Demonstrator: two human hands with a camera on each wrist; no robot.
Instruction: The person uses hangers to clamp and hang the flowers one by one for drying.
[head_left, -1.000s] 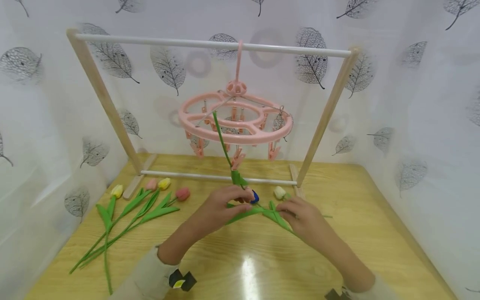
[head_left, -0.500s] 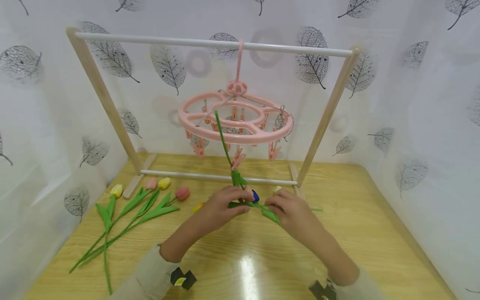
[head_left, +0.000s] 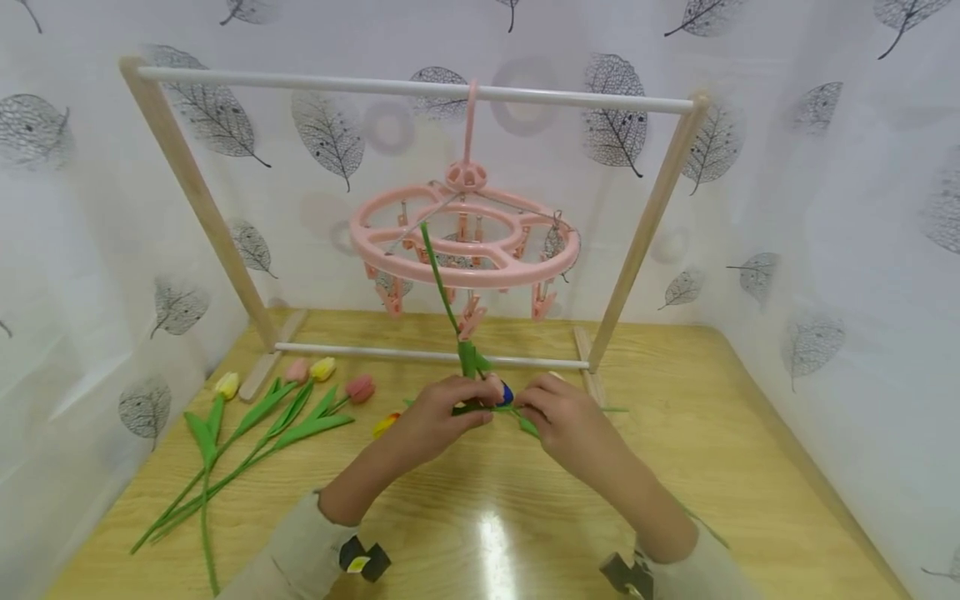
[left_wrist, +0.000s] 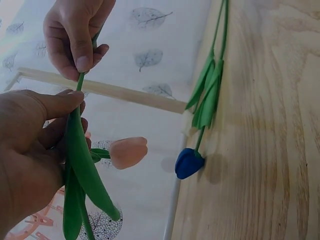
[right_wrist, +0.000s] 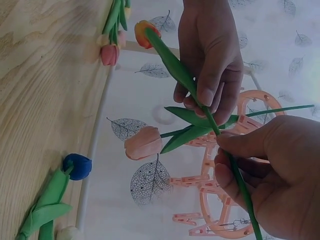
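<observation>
An orange-yellow tulip (right_wrist: 146,32) lies sideways across both hands, its bloom beyond the left wrist. My left hand (head_left: 446,412) pinches its green stem beside the leaves. Close by on the right, my right hand (head_left: 558,417) pinches the same stem between thumb and fingers, as the right wrist view shows. A pale pink tulip (right_wrist: 142,143) hangs bloom-down just behind the hands, its stem in a pink clip (head_left: 470,318) of the round hanger (head_left: 465,268). On the table behind the hands lies a blue tulip (left_wrist: 189,163). My right hand mostly hides a white tulip (head_left: 555,377).
The hanger hooks over the white top rail (head_left: 300,81) of a wooden-legged rack (head_left: 198,196). Several clips dangle from its ring. At the left of the table (head_left: 750,467) lie yellow tulips (head_left: 227,384) and pink tulips (head_left: 361,388) with crossed stems. A leaf-print curtain surrounds the table.
My right hand has moved left along the stem, close to the left hand, and now covers most of the white tulip. The orange-yellow bloom has come into sight beside my left wrist.
</observation>
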